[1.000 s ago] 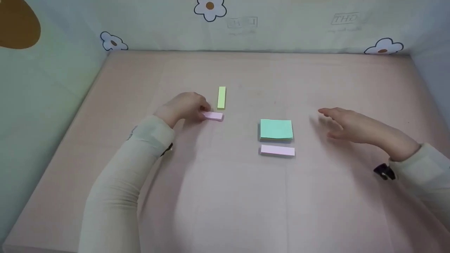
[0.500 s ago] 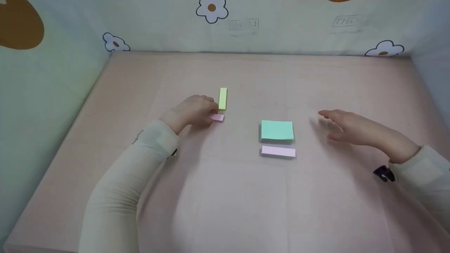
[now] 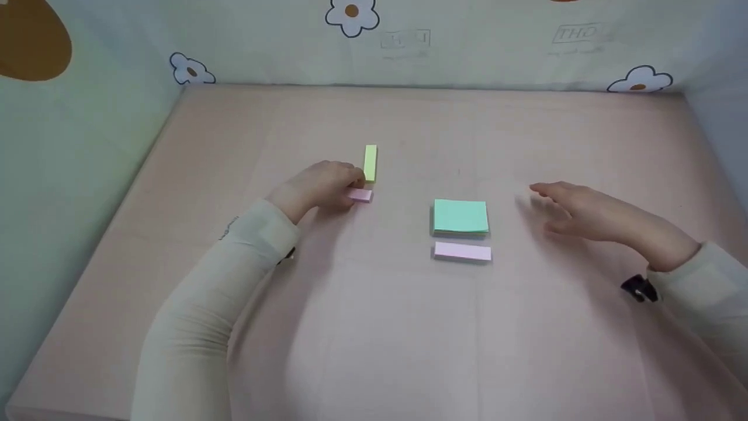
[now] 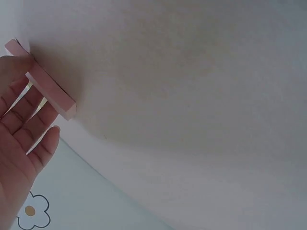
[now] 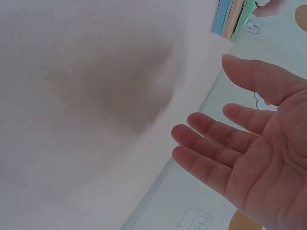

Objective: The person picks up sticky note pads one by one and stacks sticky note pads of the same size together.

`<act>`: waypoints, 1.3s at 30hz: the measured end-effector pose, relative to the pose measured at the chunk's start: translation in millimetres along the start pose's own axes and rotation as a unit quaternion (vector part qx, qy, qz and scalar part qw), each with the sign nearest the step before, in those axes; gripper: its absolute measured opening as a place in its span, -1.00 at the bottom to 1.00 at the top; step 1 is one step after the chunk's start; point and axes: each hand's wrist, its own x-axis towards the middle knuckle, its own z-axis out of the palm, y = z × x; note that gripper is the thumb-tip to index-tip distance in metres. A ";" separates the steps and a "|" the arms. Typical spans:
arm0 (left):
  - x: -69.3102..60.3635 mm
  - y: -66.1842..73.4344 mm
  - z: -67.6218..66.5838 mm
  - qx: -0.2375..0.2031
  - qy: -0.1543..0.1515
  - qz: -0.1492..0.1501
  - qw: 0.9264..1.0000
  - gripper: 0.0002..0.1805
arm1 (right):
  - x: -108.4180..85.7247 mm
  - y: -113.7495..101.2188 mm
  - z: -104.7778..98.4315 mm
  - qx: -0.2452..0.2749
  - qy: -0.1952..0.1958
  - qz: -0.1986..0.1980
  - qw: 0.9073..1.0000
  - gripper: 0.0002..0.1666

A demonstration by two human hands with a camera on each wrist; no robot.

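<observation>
My left hand (image 3: pixel 321 184) pinches a small pink sticky-note pad (image 3: pixel 362 196) between thumb and fingers, left of the table's middle. In the left wrist view the thumb lies across this narrow pink pad (image 4: pixel 53 90), with fingers on its other side. Just beyond it lies a narrow yellow sticky-note pad (image 3: pixel 370 164), roughly at right angles. My right hand (image 3: pixel 590 213) hovers on the right with fingers extended and holds nothing. Between the hands lie a mint-green-topped stack of sticky notes (image 3: pixel 460 216) and a narrow lilac-pink pad (image 3: pixel 463 252) in front of it.
A pale pink cloth covers the table (image 3: pixel 380 351). Upright pale green sheets with printed flowers border the back and sides. In the right wrist view, blue, pink, yellow and green layers show on the stack's edge (image 5: pixel 230 19).
My left hand has shifted a little right over the pink pad, covering more of it. The pad's right end stays about where it was. My right hand and the other pads keep their places.
</observation>
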 end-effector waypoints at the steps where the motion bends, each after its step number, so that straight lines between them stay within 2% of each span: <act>1: -1.3 -1.3 -0.7 -0.006 -0.003 -0.006 1.000 -0.70 | 0.0 0.0 -0.2 -0.001 0.001 -0.001 1.000 -0.23; 6: -6.1 -10.5 -3.7 -0.034 -0.014 -0.030 0.999 -0.67 | -0.5 2.0 0.0 -0.003 0.003 -0.004 1.000 -0.23; 12: -4.7 -16.5 -1.5 -0.051 -0.020 -0.015 0.998 -0.73 | -0.8 3.1 1.2 0.008 -0.009 -0.004 1.000 -0.23; 20: 4.2 -13.7 -4.3 -0.047 -0.049 -0.043 0.997 -0.74 | -1.8 4.5 3.6 0.010 0.005 -0.004 1.000 -0.24; 26: 3.2 -9.2 -4.4 -0.028 -0.057 -0.037 0.997 -0.76 | -2.0 4.0 4.5 0.014 0.001 0.002 1.000 -0.25; 30: -3.2 -2.4 -5.3 -0.024 -0.047 -0.018 0.998 -0.76 | -2.1 3.8 3.2 0.013 -0.005 -0.004 1.000 -0.25; 33: -7.6 7.3 -9.0 -0.026 -0.025 0.007 0.999 -0.75 | -2.2 3.3 2.7 0.013 -0.004 -0.006 1.000 -0.25; 36: -10.1 22.4 -13.2 -0.033 0.002 0.035 0.999 -0.74 | -2.7 1.4 2.8 0.010 0.003 -0.009 1.000 -0.25; 39: -11.7 44.8 -14.4 -0.037 0.021 0.057 0.997 -0.74 | -4.3 -3.7 3.8 -0.002 0.019 -0.022 1.000 -0.28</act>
